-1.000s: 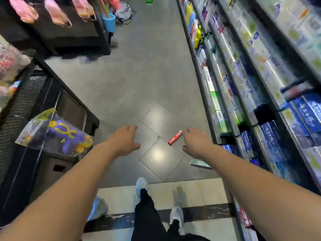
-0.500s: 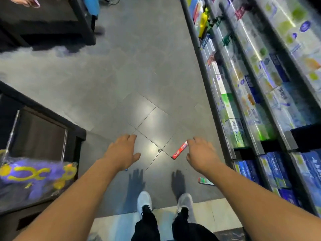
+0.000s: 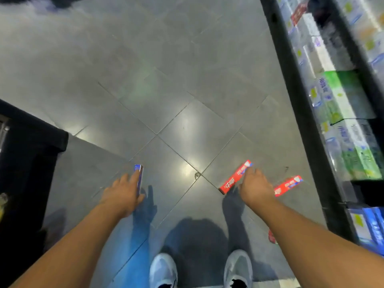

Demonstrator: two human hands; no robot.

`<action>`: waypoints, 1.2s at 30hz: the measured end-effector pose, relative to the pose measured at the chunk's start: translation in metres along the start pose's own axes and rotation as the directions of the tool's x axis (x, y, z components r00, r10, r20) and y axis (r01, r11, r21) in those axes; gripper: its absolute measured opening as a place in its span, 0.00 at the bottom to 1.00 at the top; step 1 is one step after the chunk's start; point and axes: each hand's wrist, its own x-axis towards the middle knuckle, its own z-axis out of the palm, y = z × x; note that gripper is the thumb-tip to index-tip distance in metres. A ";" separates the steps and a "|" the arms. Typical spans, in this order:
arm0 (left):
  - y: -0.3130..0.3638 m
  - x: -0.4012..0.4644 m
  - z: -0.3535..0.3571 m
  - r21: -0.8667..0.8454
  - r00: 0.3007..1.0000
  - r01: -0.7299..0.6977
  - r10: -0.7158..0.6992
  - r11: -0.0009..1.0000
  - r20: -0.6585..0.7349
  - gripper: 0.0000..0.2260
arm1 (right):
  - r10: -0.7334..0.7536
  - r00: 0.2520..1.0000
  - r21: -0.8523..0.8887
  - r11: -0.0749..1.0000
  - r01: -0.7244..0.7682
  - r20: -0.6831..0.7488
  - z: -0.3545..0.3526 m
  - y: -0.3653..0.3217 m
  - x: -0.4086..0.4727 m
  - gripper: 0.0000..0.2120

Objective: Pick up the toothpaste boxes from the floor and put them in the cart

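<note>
A red toothpaste box (image 3: 232, 180) lies aslant on the grey floor tiles, and my right hand (image 3: 254, 187) reaches down over its right side, fingers extended and touching its upper end. A second red box (image 3: 289, 185) lies just right of that hand. A blue toothpaste box (image 3: 138, 175) lies by my left hand (image 3: 122, 194), whose straight fingers rest along its left side. Another red item (image 3: 271, 238) peeks out beside my right forearm. No cart basket is plainly visible.
A black fixture (image 3: 31, 142) stands at the left edge. A black shelf unit (image 3: 301, 100) stocked with boxed goods runs along the right. My two grey shoes (image 3: 164, 271) stand at the bottom centre on the tiles.
The view has tipped down and closer to the floor. Both hands have lowered onto the boxes; the blue box and a second red box have come into sight.
</note>
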 end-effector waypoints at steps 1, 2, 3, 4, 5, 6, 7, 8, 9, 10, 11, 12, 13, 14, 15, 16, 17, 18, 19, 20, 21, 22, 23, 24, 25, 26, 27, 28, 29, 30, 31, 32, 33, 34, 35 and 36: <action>-0.002 0.017 0.021 0.000 1.000 0.006 -0.006 1.000 0.001 0.36 | 0.032 0.999 0.050 0.998 -0.033 0.015 0.020 0.002 0.022 0.27; -0.006 0.035 0.040 0.005 1.000 0.015 -0.015 1.000 0.002 0.36 | 0.058 0.998 0.076 0.995 -0.060 0.031 0.039 0.003 0.043 0.27; -0.009 0.052 0.056 0.002 1.000 0.029 -0.029 1.000 0.008 0.37 | 0.079 0.996 0.091 0.992 -0.083 0.046 0.058 0.005 0.062 0.28; -0.011 0.068 0.071 -0.010 0.999 0.043 -0.043 0.999 0.017 0.38 | 0.098 0.993 0.103 0.989 -0.104 0.062 0.075 0.006 0.078 0.30; -0.013 0.084 0.085 -0.027 0.998 0.057 -0.057 0.998 0.019 0.39 | 0.115 0.991 0.117 0.986 -0.122 0.063 0.090 0.007 0.091 0.32; -0.013 0.099 0.098 -0.046 0.997 0.073 -0.073 0.996 0.009 0.39 | 0.130 0.990 0.127 0.982 -0.137 0.061 0.105 0.008 0.104 0.34; -0.014 0.113 0.108 -0.056 0.996 0.093 -0.093 0.994 0.000 0.40 | 0.142 0.988 0.134 0.980 -0.149 0.058 0.117 0.008 0.116 0.37; -0.015 0.126 0.117 -0.064 0.994 0.108 -0.109 0.992 -0.014 0.41 | 0.162 0.985 0.157 0.973 -0.170 0.063 0.128 0.008 0.127 0.40; -0.017 0.137 0.127 -0.076 0.992 0.125 -0.127 0.989 -0.020 0.41 | 0.185 0.980 0.195 0.961 -0.197 0.078 0.138 0.009 0.137 0.43; -0.019 0.147 0.135 -0.093 0.989 0.141 -0.143 0.986 -0.023 0.42 | 0.206 0.974 0.240 0.945 -0.223 0.093 0.145 0.008 0.144 0.45; -0.020 0.155 0.141 -0.109 0.987 0.154 -0.157 0.982 -0.023 0.42 | 0.221 0.970 0.284 0.928 -0.242 0.102 0.151 0.007 0.149 0.47; -0.021 0.162 0.147 -0.122 0.986 0.159 -0.163 0.980 -0.021 0.42 | 0.236 0.966 0.323 0.911 -0.258 0.104 0.156 0.005 0.151 0.48; -0.021 0.167 0.151 -0.136 0.986 0.165 -0.169 0.977 -0.015 0.42 | 0.242 0.965 0.355 0.897 -0.264 0.106 0.160 0.003 0.154 0.48; -0.021 0.171 0.154 -0.151 0.984 0.174 -0.177 0.973 -0.010 0.41 | 0.239 0.966 0.383 0.887 -0.260 0.101 0.162 0.001 0.156 0.48; -0.021 0.174 0.155 -0.160 0.982 0.185 -0.190 0.970 -0.014 0.40 | 0.236 0.967 0.407 0.878 -0.253 0.092 0.162 -0.002 0.158 0.48; -0.020 0.177 0.155 -0.159 0.979 0.193 -0.200 0.968 -0.032 0.39 | 0.241 0.966 0.427 0.867 -0.258 0.093 0.162 -0.005 0.159 0.47; -0.018 0.178 0.154 -0.145 0.979 0.189 -0.198 0.971 -0.049 0.38 | 0.246 0.965 0.451 0.853 -0.261 0.092 0.163 -0.008 0.161 0.48; -0.014 0.180 0.153 -0.125 0.981 0.171 -0.180 0.977 -0.067 0.38 | 0.247 0.965 0.478 0.840 -0.257 0.086 0.163 -0.012 0.163 0.49; -0.010 0.181 0.153 -0.100 0.985 0.146 -0.153 0.984 -0.075 0.40 | 0.243 0.967 0.491 0.836 -0.246 0.071 0.166 -0.015 0.164 0.50; -0.005 0.182 0.154 -0.072 0.989 0.118 -0.124 0.990 -0.079 0.41 | 0.234 0.971 0.483 0.845 -0.229 0.052 0.169 -0.017 0.165 0.50; 0.001 0.184 0.155 -0.050 0.992 0.096 -0.100 0.994 -0.078 0.42 | 0.222 0.975 0.457 0.864 -0.210 0.028 0.173 -0.018 0.166 0.48; 0.006 0.186 0.155 -0.041 0.994 0.075 -0.078 0.996 -0.076 0.43 | 0.203 0.979 0.425 0.886 -0.184 -0.001 0.178 -0.018 0.167 0.43; 0.010 0.188 0.154 -0.040 0.996 0.055 -0.058 0.998 -0.071 0.44 | 0.184 0.982 0.402 0.903 -0.151 -0.044 0.179 -0.018 0.167 0.36; 0.013 0.190 0.152 -0.039 0.997 0.039 -0.042 0.998 -0.069 0.44 | 0.174 0.980 0.335 0.933 -0.133 -0.093 0.179 -0.017 0.166 0.30; 0.016 0.190 0.148 -0.038 0.997 0.032 -0.034 0.999 -0.067 0.44 | 0.177 0.979 0.296 0.945 -0.139 -0.106 0.179 -0.016 0.167 0.27; 0.018 0.190 0.142 -0.039 0.997 0.031 -0.033 0.999 -0.065 0.44 | 0.191 0.977 0.275 0.948 -0.158 -0.095 0.176 -0.016 0.166 0.29; 0.021 0.187 0.135 -0.040 0.998 0.036 -0.038 0.999 -0.057 0.44 | 0.184 0.980 0.262 0.952 -0.158 -0.077 0.170 -0.018 0.162 0.35; 0.024 0.182 0.126 -0.037 0.998 0.046 -0.048 0.998 -0.048 0.45 | 0.178 0.983 0.234 0.958 -0.164 -0.036 0.161 -0.021 0.157 0.41; 0.028 0.174 0.116 -0.032 0.998 0.054 -0.055 0.998 -0.038 0.46 | 0.156 0.988 0.208 0.966 -0.151 -0.007 0.149 -0.022 0.148 0.44; 0.032 0.166 0.106 -0.027 0.998 0.049 -0.050 0.998 -0.027 0.48 | 0.132 0.991 0.182 0.974 -0.134 0.021 0.135 -0.024 0.134 0.46; 0.037 0.154 0.095 -0.026 0.999 0.038 -0.038 0.999 -0.015 0.49 | 0.106 0.993 0.163 0.980 -0.113 0.050 0.121 -0.025 0.118 0.46; 0.043 0.141 0.083 -0.030 1.000 0.022 -0.022 0.999 -0.005 0.49 | 0.100 0.992 0.146 0.983 -0.111 0.077 0.105 -0.024 0.102 0.46; 0.049 0.125 0.071 -0.040 1.000 0.007 -0.007 0.999 0.003 0.49 | 0.088 0.992 0.135 0.986 -0.099 0.090 0.088 -0.024 0.086 0.47; 0.056 0.108 0.056 -0.063 1.000 -0.007 0.007 0.998 0.008 0.47 | 0.071 0.992 0.112 0.990 -0.082 0.102 0.071 -0.023 0.068 0.48; 0.063 0.088 0.038 -0.090 1.000 -0.012 0.013 0.996 0.014 0.45 | 0.053 0.993 0.095 0.994 -0.062 0.102 0.051 -0.023 0.050 0.48; 0.070 0.066 0.017 -0.116 1.000 -0.011 0.012 0.993 0.013 0.43 | 0.042 0.994 0.087 0.995 -0.051 0.099 0.029 -0.022 0.032 0.47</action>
